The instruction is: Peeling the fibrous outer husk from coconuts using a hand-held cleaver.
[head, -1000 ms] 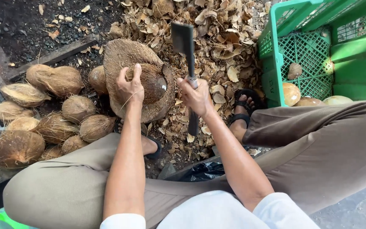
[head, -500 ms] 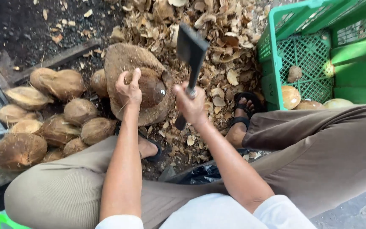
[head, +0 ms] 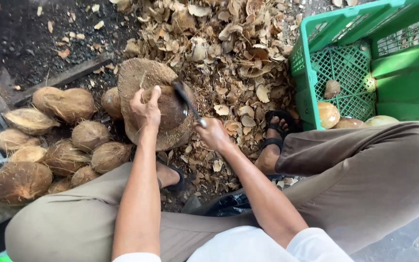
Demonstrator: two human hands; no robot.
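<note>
My left hand (head: 145, 109) grips a brown coconut (head: 169, 107) that rests on a round wooden chopping block (head: 144, 77). My right hand (head: 213, 134) is closed around the handle of a cleaver (head: 186, 99). The dark blade lies against the right side of the coconut, edge down. Both forearms reach out over my knees, and my feet in black sandals sit on either side of the block.
A pile of husked coconuts (head: 64, 145) lies to the left of the block. Shell chips and husk scraps (head: 229, 53) cover the ground beyond it. A green plastic crate (head: 350, 58) at the right holds several pale peeled coconuts (head: 328, 114).
The cleaver was raised above the block and has swung down onto the coconut. My left hand has kept its hold on the coconut.
</note>
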